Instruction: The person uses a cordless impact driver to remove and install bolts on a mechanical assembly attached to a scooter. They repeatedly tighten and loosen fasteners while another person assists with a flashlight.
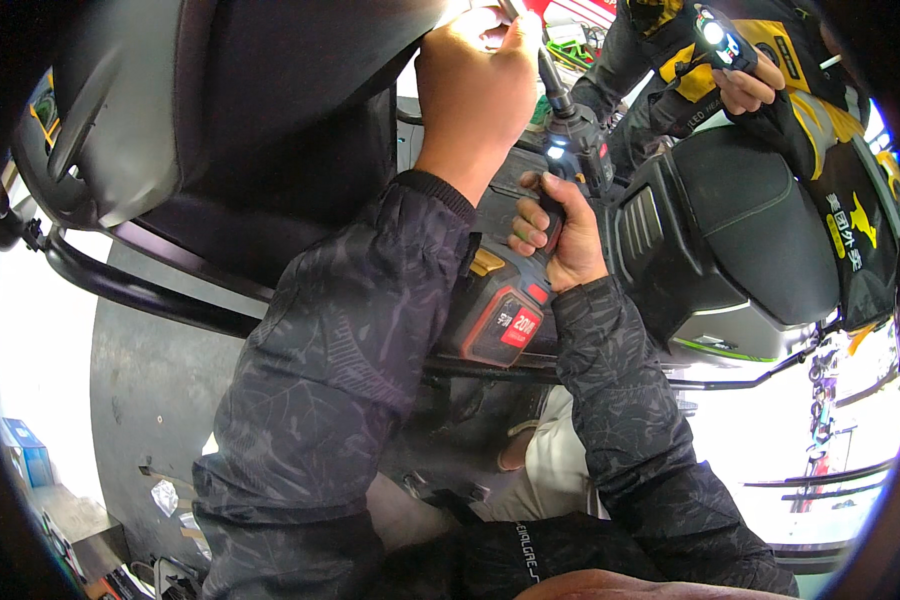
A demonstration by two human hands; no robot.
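Power tool in the right hand, pointing forward.
Its battery is nearer, left of this hand, which grips the handle. The long shaft runs forward, slightly left, beside the left hand, whose fingers are bent; what they pinch, I cannot tell. Farther right, another person's hand holds a lit lamp.
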